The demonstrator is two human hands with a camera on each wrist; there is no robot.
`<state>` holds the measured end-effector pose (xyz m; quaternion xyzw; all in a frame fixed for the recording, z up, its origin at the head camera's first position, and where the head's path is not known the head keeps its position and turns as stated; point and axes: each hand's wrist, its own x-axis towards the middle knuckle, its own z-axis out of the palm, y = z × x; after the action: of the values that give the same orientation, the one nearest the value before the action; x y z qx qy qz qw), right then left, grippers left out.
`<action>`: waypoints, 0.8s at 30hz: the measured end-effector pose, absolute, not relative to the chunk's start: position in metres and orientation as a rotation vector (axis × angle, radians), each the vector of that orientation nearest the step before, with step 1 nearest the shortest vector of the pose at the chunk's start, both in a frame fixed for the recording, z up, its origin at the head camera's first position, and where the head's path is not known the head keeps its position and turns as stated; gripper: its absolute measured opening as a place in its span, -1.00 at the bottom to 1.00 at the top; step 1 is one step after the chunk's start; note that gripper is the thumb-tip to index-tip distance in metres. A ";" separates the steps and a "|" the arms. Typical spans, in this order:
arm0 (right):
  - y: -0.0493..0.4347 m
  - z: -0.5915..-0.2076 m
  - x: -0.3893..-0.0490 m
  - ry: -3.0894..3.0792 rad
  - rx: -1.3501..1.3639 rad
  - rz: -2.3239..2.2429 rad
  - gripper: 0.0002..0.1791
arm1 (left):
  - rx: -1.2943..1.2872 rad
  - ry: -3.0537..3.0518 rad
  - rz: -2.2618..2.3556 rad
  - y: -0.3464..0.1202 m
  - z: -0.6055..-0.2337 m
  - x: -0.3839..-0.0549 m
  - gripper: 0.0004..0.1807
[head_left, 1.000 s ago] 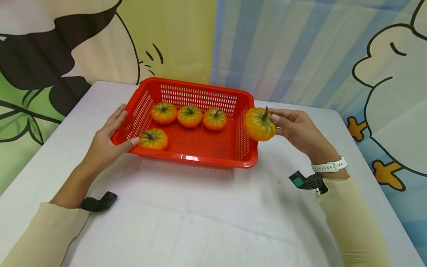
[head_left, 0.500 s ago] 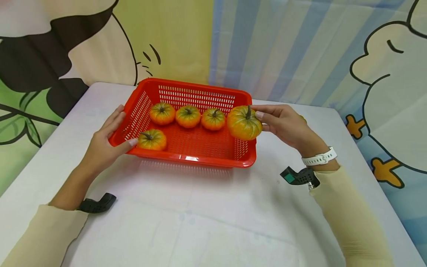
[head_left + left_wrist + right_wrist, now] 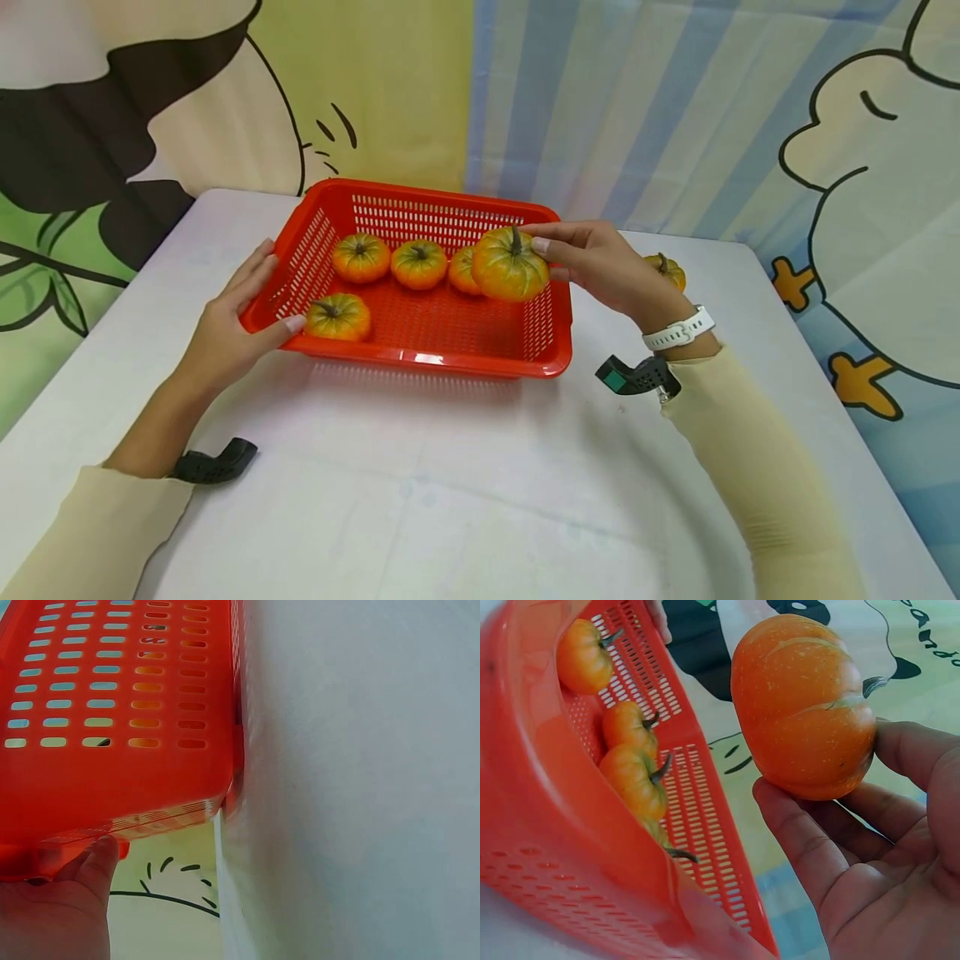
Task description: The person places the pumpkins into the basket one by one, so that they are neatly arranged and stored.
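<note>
My right hand (image 3: pixel 611 267) pinches a small orange-and-green pumpkin (image 3: pixel 510 265) above the right part of a red slotted plastic basket (image 3: pixel 427 360). In the right wrist view this pumpkin (image 3: pixel 802 705) is held between thumb and fingertips, its stem towards the thumb. My left hand (image 3: pixel 232 329) grips the basket's left end, the thumb at the near corner and the fingers along the side rim. Inside stand three pumpkins in a row, among them a middle pumpkin (image 3: pixel 418 264); the rightmost is partly hidden by the held one. Another pumpkin (image 3: pixel 337 317) lies at the near left corner.
Another pumpkin (image 3: pixel 667 271) sits on the white table (image 3: pixel 420 500) behind my right wrist, partly hidden. A printed cartoon curtain (image 3: pixel 600 108) hangs behind the table's far edge. Both wrists wear black devices, such as the right device (image 3: pixel 633 377).
My right hand has carried its pumpkin leftward, from beside the basket's right rim to above its inside. The pumpkin behind that wrist has come into view. My left hand stays at the basket.
</note>
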<state>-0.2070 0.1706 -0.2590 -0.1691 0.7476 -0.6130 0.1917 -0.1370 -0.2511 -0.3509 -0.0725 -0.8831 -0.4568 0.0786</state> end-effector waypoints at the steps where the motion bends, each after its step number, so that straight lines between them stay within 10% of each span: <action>1: 0.168 -0.259 -0.208 2.086 -0.480 -1.723 -0.54 | -0.215 -2.645 -1.367 -0.251 -0.351 -0.137 -0.07; 24: 0.123 -0.264 -0.228 2.215 -0.582 -1.520 -0.59 | -0.214 -2.641 -1.375 -0.252 -0.351 -0.136 -0.07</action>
<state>-0.2275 0.1233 -0.2641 -0.2076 0.7903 -0.5423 0.1953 -0.1357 -0.2519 -0.3509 -0.0716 -0.8820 -0.4592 0.0783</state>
